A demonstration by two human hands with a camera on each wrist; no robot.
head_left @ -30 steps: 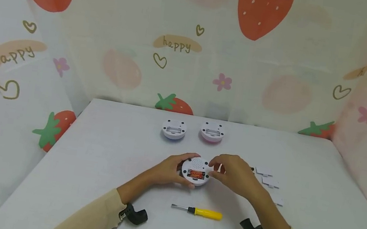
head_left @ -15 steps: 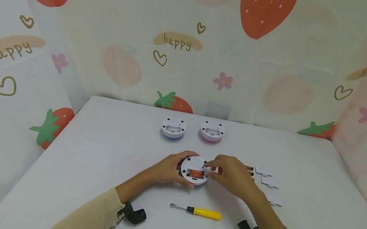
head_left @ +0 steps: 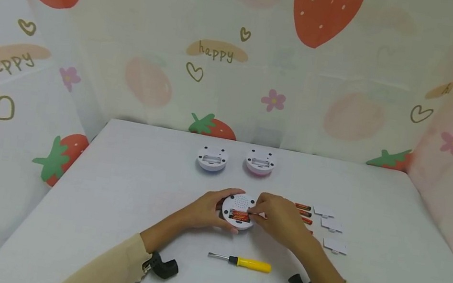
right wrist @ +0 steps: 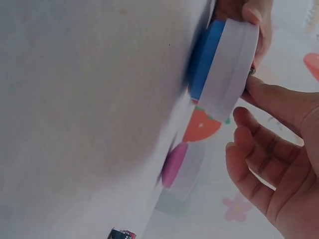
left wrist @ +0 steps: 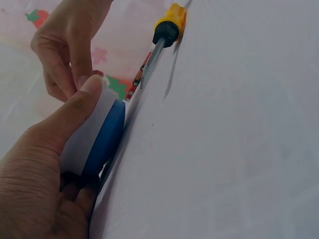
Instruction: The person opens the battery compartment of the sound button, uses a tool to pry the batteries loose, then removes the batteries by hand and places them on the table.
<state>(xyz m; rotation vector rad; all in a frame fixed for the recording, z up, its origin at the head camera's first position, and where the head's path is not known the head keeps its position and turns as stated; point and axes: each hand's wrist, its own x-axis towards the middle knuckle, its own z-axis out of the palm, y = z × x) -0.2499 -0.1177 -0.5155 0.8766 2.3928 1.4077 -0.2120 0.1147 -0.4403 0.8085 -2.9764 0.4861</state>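
My left hand (head_left: 208, 210) grips a round white device (head_left: 240, 202) from its left side, thumb on the near edge. Its underside faces up, with speaker holes, dark feet and an uncovered compartment holding orange batteries (head_left: 239, 216). The wrist views show a blue lower part (right wrist: 204, 62) beneath the white casing. At the compartment's right end, my right hand (head_left: 278, 216) has thumb and index finger pinching a battery end; its metal tip shows at the thumb in the right wrist view. Its other fingers curl beside the device.
Two similar devices, one blue-edged (head_left: 212, 159) and one pink-edged (head_left: 260, 162), stand behind. A yellow-handled screwdriver (head_left: 252, 264) lies in front. Several loose batteries (head_left: 303, 213) and three white battery covers (head_left: 335, 246) lie at right, partly behind my right hand.
My right hand has moved left over the device, and its fingertips have come from the rim to the battery compartment. More loose batteries show behind it. My left hand keeps its grip.
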